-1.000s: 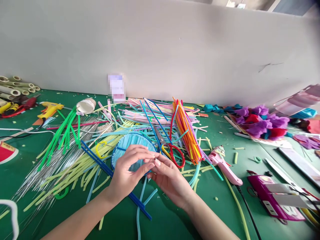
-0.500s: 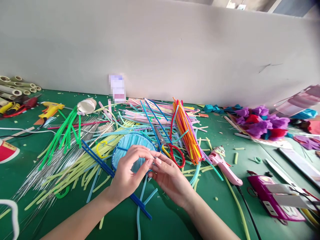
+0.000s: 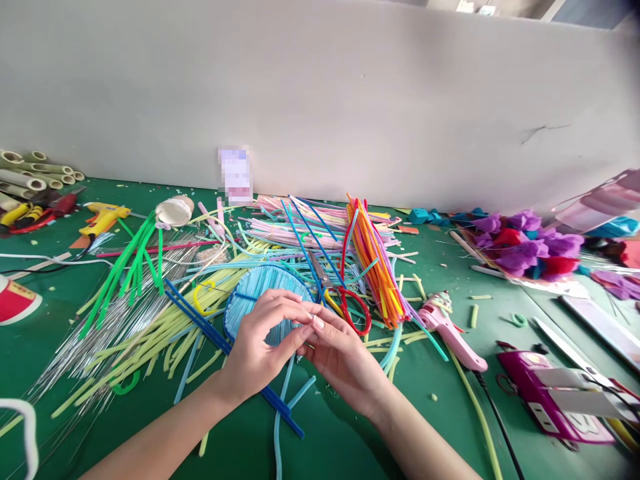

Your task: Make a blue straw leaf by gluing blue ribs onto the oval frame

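Note:
My left hand and my right hand meet fingertip to fingertip over the middle of the table. Thumbs and fingers of both are pinched together; whatever lies between them is too small or too hidden to name. Just behind them lies a round light-blue disc of pipe cleaners with a dark-blue edge, partly covered by my left hand. Dark-blue pipe cleaners run beneath my left hand. Red-handled scissors lie beyond my right hand, beside a bundle of orange pipe cleaners.
Pale-green pipe cleaners and silver wires spread over the left side. A yellow glue gun lies at the far left. On the right are a pink glue gun, a purple power strip and purple and red petals.
My fingertips have shifted slightly, with the left thumb now closer against the right fingers. Both hands stay in the same place, and the things on the table have not moved.

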`<move>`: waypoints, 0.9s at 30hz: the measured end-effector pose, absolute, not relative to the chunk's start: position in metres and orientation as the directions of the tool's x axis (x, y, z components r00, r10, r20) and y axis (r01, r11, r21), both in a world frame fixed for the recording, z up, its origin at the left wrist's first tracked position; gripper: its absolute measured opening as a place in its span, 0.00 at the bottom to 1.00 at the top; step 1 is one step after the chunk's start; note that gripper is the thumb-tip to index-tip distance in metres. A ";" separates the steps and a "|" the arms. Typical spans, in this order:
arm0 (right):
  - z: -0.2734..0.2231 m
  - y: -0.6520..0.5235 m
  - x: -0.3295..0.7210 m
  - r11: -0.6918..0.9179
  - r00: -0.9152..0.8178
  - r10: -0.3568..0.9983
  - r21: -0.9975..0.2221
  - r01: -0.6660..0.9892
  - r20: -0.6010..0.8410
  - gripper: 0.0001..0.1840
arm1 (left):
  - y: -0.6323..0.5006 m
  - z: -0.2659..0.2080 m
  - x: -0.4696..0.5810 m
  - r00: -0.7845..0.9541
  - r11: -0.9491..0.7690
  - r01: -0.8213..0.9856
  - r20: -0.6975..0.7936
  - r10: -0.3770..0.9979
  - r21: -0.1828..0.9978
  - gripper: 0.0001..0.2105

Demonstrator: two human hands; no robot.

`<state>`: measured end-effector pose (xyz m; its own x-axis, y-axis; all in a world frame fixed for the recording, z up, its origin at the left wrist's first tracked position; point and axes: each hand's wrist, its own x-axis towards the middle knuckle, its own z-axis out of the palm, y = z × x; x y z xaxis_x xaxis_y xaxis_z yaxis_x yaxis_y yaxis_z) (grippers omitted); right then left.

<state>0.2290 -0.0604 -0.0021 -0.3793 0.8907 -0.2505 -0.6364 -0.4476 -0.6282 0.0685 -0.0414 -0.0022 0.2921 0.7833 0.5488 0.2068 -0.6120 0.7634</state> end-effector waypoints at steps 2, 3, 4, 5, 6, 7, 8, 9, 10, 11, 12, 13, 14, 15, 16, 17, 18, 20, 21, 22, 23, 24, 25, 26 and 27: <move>-0.003 -0.060 0.229 -0.449 -0.378 0.891 -0.626 -0.638 -0.254 0.14 | -0.041 -0.002 0.068 0.273 -0.615 0.201 0.559 0.783 0.762 0.05; -0.003 -0.060 0.229 -0.451 -0.378 0.890 -0.627 -0.636 -0.256 0.14 | -0.041 -0.001 0.068 0.265 -0.619 0.197 0.566 0.780 0.760 0.06; -0.004 -0.060 0.230 -0.452 -0.377 0.889 -0.628 -0.633 -0.259 0.14 | -0.041 0.000 0.068 0.260 -0.626 0.194 0.575 0.776 0.756 0.06; -0.004 -0.060 0.230 -0.453 -0.377 0.889 -0.631 -0.630 -0.261 0.15 | -0.041 0.001 0.067 0.258 -0.633 0.191 0.584 0.770 0.750 0.07; -0.004 -0.059 0.230 -0.454 -0.377 0.888 -0.633 -0.627 -0.263 0.15 | -0.041 0.001 0.067 0.259 -0.640 0.193 0.590 0.764 0.744 0.07; -0.004 -0.059 0.230 -0.455 -0.377 0.888 -0.634 -0.625 -0.265 0.15 | -0.041 0.002 0.066 0.265 -0.644 0.199 0.592 0.761 0.739 0.07; -0.003 -0.060 0.230 -0.454 -0.376 0.888 -0.636 -0.624 -0.265 0.15 | -0.040 0.003 0.066 0.271 -0.648 0.206 0.594 0.758 0.733 0.08; -0.003 -0.060 0.230 -0.452 -0.375 0.889 -0.637 -0.624 -0.263 0.14 | -0.040 0.003 0.066 0.280 -0.653 0.211 0.595 0.753 0.727 0.08; -0.003 -0.060 0.230 -0.451 -0.376 0.889 -0.640 -0.623 -0.261 0.14 | -0.040 0.003 0.066 0.291 -0.659 0.214 0.597 0.748 0.721 0.08; -0.002 -0.060 0.230 -0.450 -0.378 0.889 -0.643 -0.620 -0.258 0.14 | -0.039 0.003 0.067 0.301 -0.665 0.212 0.600 0.741 0.716 0.08; -0.002 -0.061 0.230 -0.451 -0.380 0.888 -0.646 -0.616 -0.257 0.14 | -0.039 0.003 0.067 0.310 -0.671 0.206 0.602 0.735 0.713 0.08; -0.001 -0.061 0.230 -0.451 -0.382 0.888 -0.651 -0.611 -0.256 0.14 | -0.039 0.003 0.067 0.316 -0.673 0.198 0.604 0.732 0.712 0.09; -0.001 -0.061 0.229 -0.450 -0.382 0.888 -0.655 -0.607 -0.256 0.14 | -0.038 0.003 0.067 0.321 -0.671 0.193 0.600 0.733 0.716 0.09; 0.000 -0.061 0.229 -0.448 -0.380 0.889 -0.660 -0.604 -0.255 0.14 | -0.038 0.003 0.067 0.325 -0.665 0.190 0.593 0.737 0.722 0.09; 0.000 -0.062 0.229 -0.445 -0.378 0.890 -0.664 -0.601 -0.255 0.14 | -0.039 0.004 0.066 0.326 -0.658 0.189 0.585 0.742 0.729 0.08; 0.000 -0.062 0.228 -0.443 -0.376 0.891 -0.667 -0.599 -0.254 0.14 | -0.039 0.004 0.066 0.327 -0.650 0.189 0.577 0.748 0.736 0.08; 0.000 -0.062 0.228 -0.442 -0.376 0.892 -0.668 -0.599 -0.252 0.13 | -0.039 0.004 0.066 0.327 -0.643 0.192 0.570 0.754 0.741 0.08; -0.001 -0.061 0.228 -0.445 -0.382 0.890 -0.663 -0.603 -0.250 0.13 | -0.039 0.003 0.065 0.321 -0.636 0.195 0.564 0.761 0.747 0.07; -0.002 -0.061 0.228 -0.449 -0.387 0.888 -0.657 -0.605 -0.250 0.13 | -0.039 0.002 0.065 0.319 -0.635 0.195 0.564 0.762 0.747 0.07; -0.002 -0.061 0.228 -0.453 -0.392 0.886 -0.652 -0.609 -0.250 0.13 | -0.039 0.002 0.065 0.319 -0.636 0.194 0.566 0.761 0.747 0.07; -0.003 -0.060 0.228 -0.457 -0.397 0.883 -0.647 -0.610 -0.250 0.13 | -0.039 0.001 0.065 0.319 -0.638 0.192 0.567 0.759 0.746 0.07; -0.003 -0.060 0.229 -0.462 -0.403 0.880 -0.643 -0.611 -0.250 0.13 | -0.039 0.001 0.065 0.320 -0.639 0.190 0.569 0.758 0.745 0.07; -0.003 -0.060 0.229 -0.465 -0.408 0.879 -0.640 -0.612 -0.248 0.13 | -0.039 0.001 0.066 0.320 -0.639 0.188 0.569 0.757 0.746 0.07; -0.004 -0.060 0.229 -0.466 -0.410 0.878 -0.637 -0.614 -0.247 0.13 | -0.039 0.001 0.066 0.319 -0.639 0.187 0.569 0.758 0.746 0.07; -0.004 -0.060 0.229 -0.466 -0.411 0.878 -0.634 -0.616 -0.246 0.13 | -0.040 0.001 0.066 0.318 -0.639 0.185 0.570 0.758 0.747 0.07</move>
